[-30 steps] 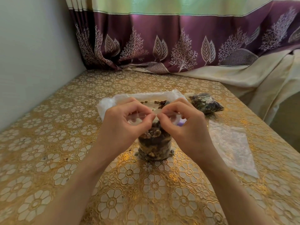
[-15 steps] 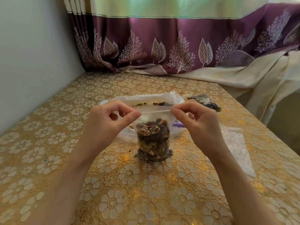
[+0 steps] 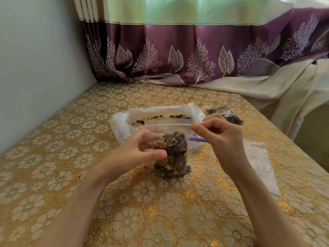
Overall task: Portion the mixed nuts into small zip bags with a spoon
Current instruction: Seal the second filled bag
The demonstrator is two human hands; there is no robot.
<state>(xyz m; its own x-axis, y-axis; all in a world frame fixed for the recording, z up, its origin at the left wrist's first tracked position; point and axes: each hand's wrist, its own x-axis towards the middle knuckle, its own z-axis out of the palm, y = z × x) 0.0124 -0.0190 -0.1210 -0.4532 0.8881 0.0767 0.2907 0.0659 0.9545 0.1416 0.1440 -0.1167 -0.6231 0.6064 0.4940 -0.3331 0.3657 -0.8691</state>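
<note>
A small clear zip bag (image 3: 171,154) filled with mixed nuts stands upright on the table in front of me. My right hand (image 3: 219,134) pinches the right end of its zip strip. My left hand (image 3: 140,150) holds the bag's left side, thumb across the front, fingers blurred behind the plastic. Behind it lies a large white plastic bag (image 3: 121,122), open, with a few nuts left inside. A purple spoon handle (image 3: 198,139) pokes out between the two bags. A filled zip bag (image 3: 225,114) lies at the back right.
An empty clear zip bag (image 3: 258,157) lies flat to the right. The table (image 3: 53,157) has a gold floral cover, with a wall on the left, a purple curtain (image 3: 195,56) behind and the table edge on the right.
Both hands pinched the zip at its middle, then slid apart along the strip. Now my left hand has dropped from the strip to the bag's side; my right hand stays at the right end.
</note>
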